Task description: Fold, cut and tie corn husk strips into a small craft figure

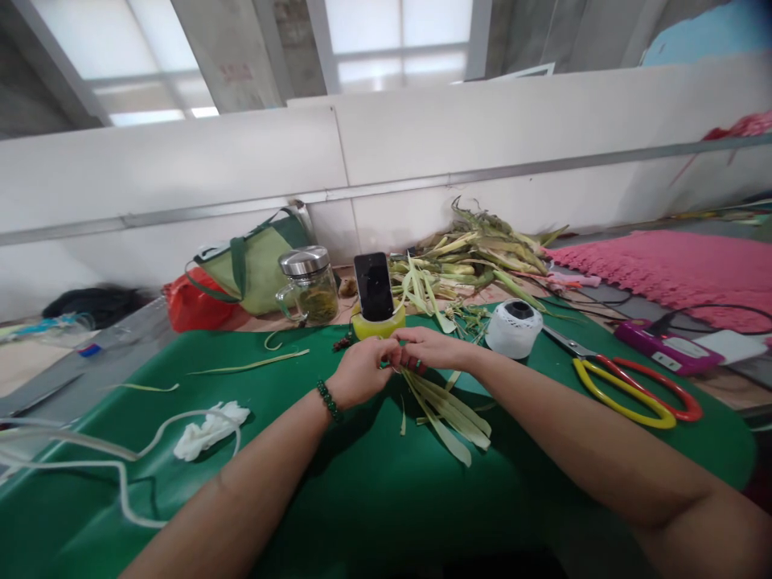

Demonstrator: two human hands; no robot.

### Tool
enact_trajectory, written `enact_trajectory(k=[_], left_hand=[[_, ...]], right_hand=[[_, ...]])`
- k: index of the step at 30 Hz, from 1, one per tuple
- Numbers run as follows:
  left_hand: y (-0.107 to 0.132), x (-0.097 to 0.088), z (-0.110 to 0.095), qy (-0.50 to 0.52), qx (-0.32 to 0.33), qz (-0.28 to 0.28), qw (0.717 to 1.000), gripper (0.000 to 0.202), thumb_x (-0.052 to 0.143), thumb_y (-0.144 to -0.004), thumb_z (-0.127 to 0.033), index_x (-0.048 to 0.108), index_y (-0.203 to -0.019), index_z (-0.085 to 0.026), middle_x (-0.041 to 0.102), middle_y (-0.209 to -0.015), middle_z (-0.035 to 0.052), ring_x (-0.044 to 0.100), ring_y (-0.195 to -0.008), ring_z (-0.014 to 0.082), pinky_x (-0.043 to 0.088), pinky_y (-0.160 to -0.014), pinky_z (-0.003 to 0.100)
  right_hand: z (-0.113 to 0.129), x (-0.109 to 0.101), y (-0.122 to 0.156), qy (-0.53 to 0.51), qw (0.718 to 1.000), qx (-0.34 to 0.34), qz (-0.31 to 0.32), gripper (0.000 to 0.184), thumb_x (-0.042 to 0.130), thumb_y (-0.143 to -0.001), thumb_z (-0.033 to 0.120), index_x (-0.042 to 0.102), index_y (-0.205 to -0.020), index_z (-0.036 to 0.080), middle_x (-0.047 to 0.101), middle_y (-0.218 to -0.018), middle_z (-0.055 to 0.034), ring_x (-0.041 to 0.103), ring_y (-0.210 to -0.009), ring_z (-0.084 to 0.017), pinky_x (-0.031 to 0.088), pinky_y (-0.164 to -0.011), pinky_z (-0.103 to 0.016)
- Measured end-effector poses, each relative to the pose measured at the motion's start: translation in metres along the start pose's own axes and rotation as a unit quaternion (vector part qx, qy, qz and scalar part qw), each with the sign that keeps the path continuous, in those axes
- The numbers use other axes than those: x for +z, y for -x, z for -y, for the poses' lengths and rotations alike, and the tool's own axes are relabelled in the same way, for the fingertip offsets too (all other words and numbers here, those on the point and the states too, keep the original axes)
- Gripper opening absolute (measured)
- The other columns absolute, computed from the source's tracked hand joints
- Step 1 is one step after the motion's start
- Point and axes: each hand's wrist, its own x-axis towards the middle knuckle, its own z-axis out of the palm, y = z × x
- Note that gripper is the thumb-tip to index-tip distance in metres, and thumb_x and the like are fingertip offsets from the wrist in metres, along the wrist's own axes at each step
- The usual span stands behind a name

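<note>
My left hand and my right hand meet over the green mat, their fingertips pinched close together. Between them they grip the gathered end of a bunch of pale green leaf strips, which look like corn husk. The strips fan out below my right hand toward the front right. The exact pinch point is partly hidden by the fingers. Just beyond the hands, a dark-screened phone stands upright in a yellow-green holder. A white roll with a dark core sits past my right forearm.
Red-and-yellow-handled scissors lie at right, near a purple power strip. A heap of stalks and husks rests at the back. A lidded glass mug stands back left. Crumpled tissue and a white cord lie at left.
</note>
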Motion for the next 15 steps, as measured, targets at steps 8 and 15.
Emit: enact_trajectory(k=[8, 15], left_hand=[[0.005, 0.0, -0.007, -0.103, 0.079, -0.066, 0.989, 0.02, 0.05, -0.077, -0.011, 0.067, -0.081, -0.021, 0.065, -0.075, 0.0035, 0.055, -0.078, 0.0187, 0.041, -0.067, 0.027], [0.003, 0.003, -0.001, -0.101, 0.043, -0.161, 0.981, 0.019, 0.052, -0.078, -0.01, 0.068, -0.074, -0.019, 0.065, -0.073, 0.0036, 0.057, -0.077, 0.0182, 0.042, -0.069, 0.027]], right_hand=[[-0.007, -0.001, -0.006, -0.103, 0.994, 0.021, -0.039, 0.012, 0.053, -0.074, 0.013, 0.057, -0.063, 0.013, 0.056, -0.054, 0.0025, 0.044, -0.046, -0.005, 0.035, -0.044, -0.016], [-0.011, -0.006, -0.008, -0.043, 0.998, -0.034, 0.0, 0.021, 0.06, -0.078, 0.035, 0.062, -0.077, 0.014, 0.06, -0.06, 0.0011, 0.056, -0.054, -0.01, 0.045, -0.053, -0.021]])
